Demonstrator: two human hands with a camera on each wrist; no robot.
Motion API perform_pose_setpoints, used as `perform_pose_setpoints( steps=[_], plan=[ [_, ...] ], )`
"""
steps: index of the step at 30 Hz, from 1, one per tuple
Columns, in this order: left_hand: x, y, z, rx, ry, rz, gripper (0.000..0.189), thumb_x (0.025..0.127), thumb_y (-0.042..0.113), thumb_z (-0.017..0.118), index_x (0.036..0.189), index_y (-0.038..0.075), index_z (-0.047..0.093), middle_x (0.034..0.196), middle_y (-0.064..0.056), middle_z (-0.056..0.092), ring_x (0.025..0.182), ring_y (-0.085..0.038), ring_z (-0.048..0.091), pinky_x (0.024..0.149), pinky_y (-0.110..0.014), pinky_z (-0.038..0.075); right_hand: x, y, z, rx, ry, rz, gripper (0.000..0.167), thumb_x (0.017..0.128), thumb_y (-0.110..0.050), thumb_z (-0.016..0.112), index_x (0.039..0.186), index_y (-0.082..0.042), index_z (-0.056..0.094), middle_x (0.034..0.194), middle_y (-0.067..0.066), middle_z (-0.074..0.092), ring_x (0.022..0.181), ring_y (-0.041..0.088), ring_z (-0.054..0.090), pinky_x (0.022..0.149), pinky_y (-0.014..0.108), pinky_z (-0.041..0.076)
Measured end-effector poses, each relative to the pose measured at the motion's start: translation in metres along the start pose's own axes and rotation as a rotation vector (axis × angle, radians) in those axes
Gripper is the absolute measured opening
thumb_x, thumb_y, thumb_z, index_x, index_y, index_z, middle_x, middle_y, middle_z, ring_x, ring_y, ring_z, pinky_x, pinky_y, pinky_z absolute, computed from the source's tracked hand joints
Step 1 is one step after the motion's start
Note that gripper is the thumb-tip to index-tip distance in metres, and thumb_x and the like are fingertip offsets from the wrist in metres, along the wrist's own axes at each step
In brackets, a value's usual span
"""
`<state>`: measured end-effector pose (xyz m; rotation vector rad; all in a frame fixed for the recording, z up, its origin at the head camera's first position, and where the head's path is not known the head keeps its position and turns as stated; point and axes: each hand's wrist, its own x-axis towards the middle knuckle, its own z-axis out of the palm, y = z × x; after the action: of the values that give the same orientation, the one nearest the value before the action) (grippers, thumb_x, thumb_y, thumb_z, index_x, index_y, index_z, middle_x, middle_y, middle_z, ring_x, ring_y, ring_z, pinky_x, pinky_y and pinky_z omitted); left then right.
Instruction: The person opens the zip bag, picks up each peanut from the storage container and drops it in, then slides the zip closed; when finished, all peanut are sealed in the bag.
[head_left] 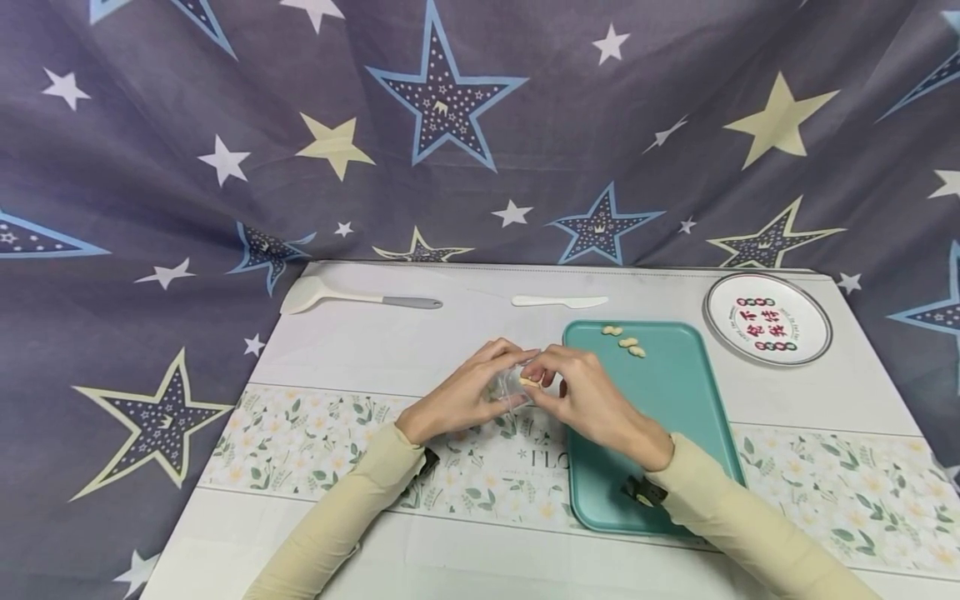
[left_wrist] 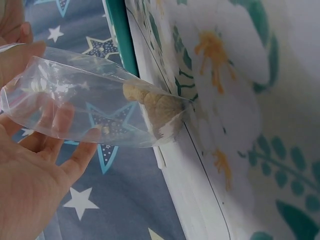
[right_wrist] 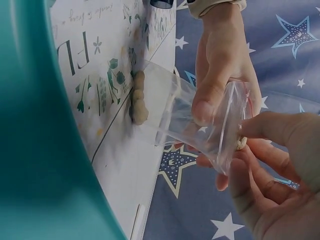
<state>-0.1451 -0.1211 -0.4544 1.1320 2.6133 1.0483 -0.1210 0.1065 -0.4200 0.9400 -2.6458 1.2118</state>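
My left hand holds a clear zip bag with thumb and fingers at its mouth. Between the thumb and fingers of my right hand is a peanut, pinched at the bag's opening; in the right wrist view only a bit of that peanut shows. Several peanuts lie inside the bag's bottom end, which hangs down near the tabletop. On the teal tray, under my right forearm, 3 loose peanuts lie close to the far edge.
A white plate with red lettering stands to the tray's right. Along the table's back edge lie a white knife and a pale ladle with a grey handle end. A star-patterned cloth hangs behind.
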Motion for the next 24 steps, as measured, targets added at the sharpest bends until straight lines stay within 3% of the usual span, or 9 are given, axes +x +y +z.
perform_pose_setpoints(
  steps=[7, 18, 24],
  plan=[
    [-0.001, 0.002, -0.002, 0.031, -0.003, -0.001, 0.068, 0.097, 0.033, 0.074, 0.158, 0.017, 0.046, 0.138, 0.005, 0.061, 0.13, -0.013, 0.053, 0.118, -0.042, 0.044, -0.001, 0.003, 0.002, -0.006, 0.003, -0.02, 0.013, 0.088, -0.01, 0.082, 0.101, -0.008, 0.078, 0.091, 0.003, 0.074, 0.081, 0.015, 0.066, 0.064, 0.024, 0.059],
    [-0.001, 0.0, -0.001, 0.025, -0.002, 0.018, 0.068, 0.098, 0.031, 0.075, 0.157, 0.016, 0.046, 0.136, 0.0, 0.062, 0.129, -0.014, 0.054, 0.117, -0.042, 0.046, -0.005, 0.006, -0.003, 0.03, 0.004, 0.0, 0.014, 0.089, -0.006, 0.08, 0.103, -0.007, 0.078, 0.094, 0.004, 0.074, 0.082, 0.017, 0.066, 0.064, 0.031, 0.06],
    [-0.002, 0.0, -0.002, 0.042, -0.004, 0.013, 0.067, 0.099, 0.033, 0.072, 0.159, 0.019, 0.044, 0.136, 0.0, 0.061, 0.129, -0.015, 0.053, 0.116, -0.042, 0.046, -0.008, 0.011, -0.009, 0.031, 0.049, 0.015, 0.009, 0.09, -0.005, 0.078, 0.099, -0.007, 0.078, 0.091, 0.004, 0.074, 0.078, 0.014, 0.066, 0.061, 0.024, 0.058]
  ],
)
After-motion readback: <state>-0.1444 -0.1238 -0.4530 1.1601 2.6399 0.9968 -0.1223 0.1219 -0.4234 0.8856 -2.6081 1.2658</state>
